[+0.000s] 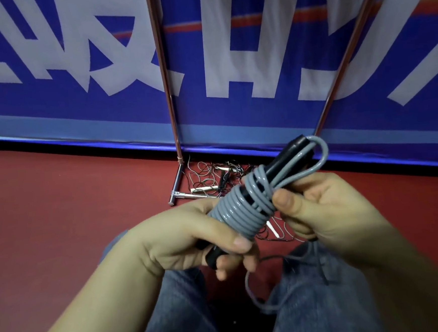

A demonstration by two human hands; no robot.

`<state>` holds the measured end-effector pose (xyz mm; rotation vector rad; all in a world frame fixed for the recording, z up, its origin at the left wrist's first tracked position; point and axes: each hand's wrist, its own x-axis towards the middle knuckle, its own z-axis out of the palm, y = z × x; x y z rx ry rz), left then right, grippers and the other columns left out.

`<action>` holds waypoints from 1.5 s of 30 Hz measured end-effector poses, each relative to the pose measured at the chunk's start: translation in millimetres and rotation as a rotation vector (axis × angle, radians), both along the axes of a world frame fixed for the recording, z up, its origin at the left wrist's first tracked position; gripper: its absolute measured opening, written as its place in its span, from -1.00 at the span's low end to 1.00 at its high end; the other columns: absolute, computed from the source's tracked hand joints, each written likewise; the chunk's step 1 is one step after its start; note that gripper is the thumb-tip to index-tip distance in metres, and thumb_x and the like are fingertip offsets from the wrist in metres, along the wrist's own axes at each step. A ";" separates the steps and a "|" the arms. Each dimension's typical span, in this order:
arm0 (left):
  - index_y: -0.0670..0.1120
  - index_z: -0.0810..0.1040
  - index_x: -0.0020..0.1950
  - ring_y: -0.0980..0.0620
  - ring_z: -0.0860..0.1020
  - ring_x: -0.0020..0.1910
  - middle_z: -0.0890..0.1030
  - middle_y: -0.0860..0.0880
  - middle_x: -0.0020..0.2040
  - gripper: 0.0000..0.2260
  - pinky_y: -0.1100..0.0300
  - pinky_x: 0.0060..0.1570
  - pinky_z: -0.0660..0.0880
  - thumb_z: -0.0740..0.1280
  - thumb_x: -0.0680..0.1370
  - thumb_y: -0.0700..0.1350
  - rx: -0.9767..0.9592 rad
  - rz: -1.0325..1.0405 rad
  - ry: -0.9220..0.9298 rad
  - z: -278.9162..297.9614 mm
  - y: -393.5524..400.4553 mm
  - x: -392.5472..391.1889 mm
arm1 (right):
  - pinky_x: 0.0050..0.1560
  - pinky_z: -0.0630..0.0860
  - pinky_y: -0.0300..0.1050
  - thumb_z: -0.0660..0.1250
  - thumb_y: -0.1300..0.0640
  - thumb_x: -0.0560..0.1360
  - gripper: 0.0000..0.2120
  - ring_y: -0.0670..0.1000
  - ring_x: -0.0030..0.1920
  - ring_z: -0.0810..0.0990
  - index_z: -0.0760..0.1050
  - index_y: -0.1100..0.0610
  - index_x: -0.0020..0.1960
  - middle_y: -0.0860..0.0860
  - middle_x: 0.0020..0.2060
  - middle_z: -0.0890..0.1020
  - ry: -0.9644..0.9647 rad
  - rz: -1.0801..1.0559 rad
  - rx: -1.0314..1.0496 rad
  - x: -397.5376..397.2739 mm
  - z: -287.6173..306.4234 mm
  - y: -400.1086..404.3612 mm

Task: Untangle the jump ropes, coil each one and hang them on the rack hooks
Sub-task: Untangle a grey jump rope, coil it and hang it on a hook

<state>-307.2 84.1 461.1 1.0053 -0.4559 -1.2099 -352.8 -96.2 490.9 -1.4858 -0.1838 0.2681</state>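
A grey jump rope (238, 210) is wound in tight turns around its black handles (283, 159), which point up and to the right. My left hand (192, 242) grips the lower end of the handles. My right hand (328, 204) pinches the rope beside the coil, thumb on top, with a loop sticking out past the handle tip. A loose length of the grey rope (265, 301) hangs down over my lap. On the floor behind lies a tangle of thin ropes (213, 175) with pale handles.
Two copper-coloured rack poles (166, 91) (345, 53) rise from a metal foot (176, 187) on the red floor, in front of a blue banner with white characters. My jeans-clad knees (315, 302) fill the bottom of the view.
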 end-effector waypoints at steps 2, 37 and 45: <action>-0.22 0.43 -0.11 0.12 0.39 -0.56 0.54 -0.05 -0.45 -0.64 0.30 -0.52 0.42 0.51 0.20 -0.30 0.069 0.119 -0.028 0.4 -7.1 -6.6 | -0.57 0.31 -0.49 0.28 0.13 0.34 -0.89 -0.25 -0.64 0.40 0.50 0.17 -0.20 -0.14 -0.68 0.43 -0.029 -0.039 -0.074 1.2 8.2 3.1; 0.04 0.40 -0.23 0.22 0.38 -0.41 0.45 0.11 -0.37 -0.70 0.34 -0.34 0.35 0.50 0.33 -0.24 0.804 0.111 -0.918 -3.5 -7.8 0.6 | -0.36 0.42 -0.06 0.35 -0.06 0.43 -0.76 0.07 -0.46 0.48 0.60 0.07 -0.30 0.04 -0.50 0.56 -0.252 -0.294 -0.641 31.4 3.1 -28.2; -0.05 0.52 -0.04 0.14 0.42 -0.36 0.45 0.09 -0.32 -0.72 0.29 -0.30 0.40 0.53 0.36 -0.25 0.468 0.321 -0.839 11.8 -9.3 -9.2 | -0.45 0.16 -0.28 0.31 0.06 0.43 -0.75 -0.07 -0.50 0.25 0.53 0.09 -0.40 0.06 -0.47 0.33 0.221 -0.224 0.063 29.5 -24.8 -23.7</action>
